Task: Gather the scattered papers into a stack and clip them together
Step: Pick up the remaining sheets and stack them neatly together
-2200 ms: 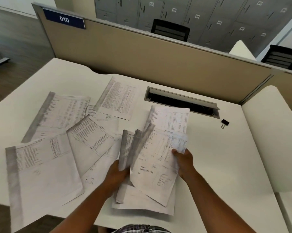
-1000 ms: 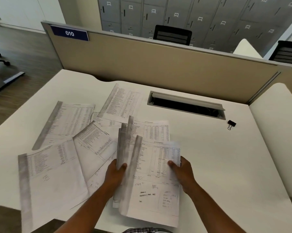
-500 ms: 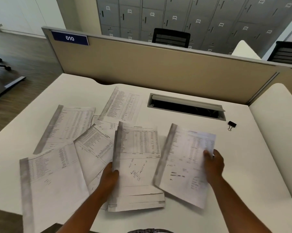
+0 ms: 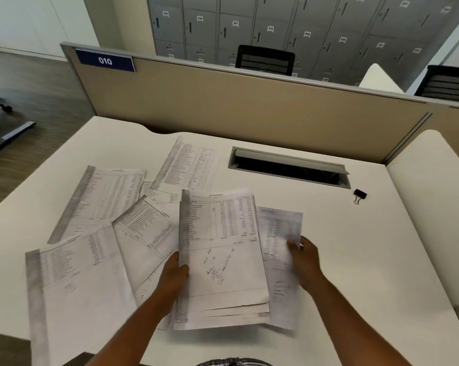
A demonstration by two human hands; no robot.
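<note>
A rough stack of printed papers (image 4: 223, 260) lies in front of me on the white desk (image 4: 368, 260). My left hand (image 4: 174, 276) grips the stack's left edge. My right hand (image 4: 303, 260) holds a single sheet (image 4: 278, 233) whose left part lies under the stack's right side. Several loose sheets lie to the left: one at the near left (image 4: 75, 286), one beside the stack (image 4: 146, 233), one farther left (image 4: 104, 199) and one at the back (image 4: 190, 165). A black binder clip (image 4: 360, 195) rests at the right, away from both hands.
An open cable slot (image 4: 289, 167) is set into the desk behind the stack. A beige partition (image 4: 249, 107) with a "010" sign stands along the far edge. A second desk (image 4: 434, 207) adjoins on the right. The near-left sheet overhangs the desk's front edge.
My right hand pulled one sheet off the stack out to the right, then brought it back in so it now sits partly under the stack's right side. My left hand kept its hold.
</note>
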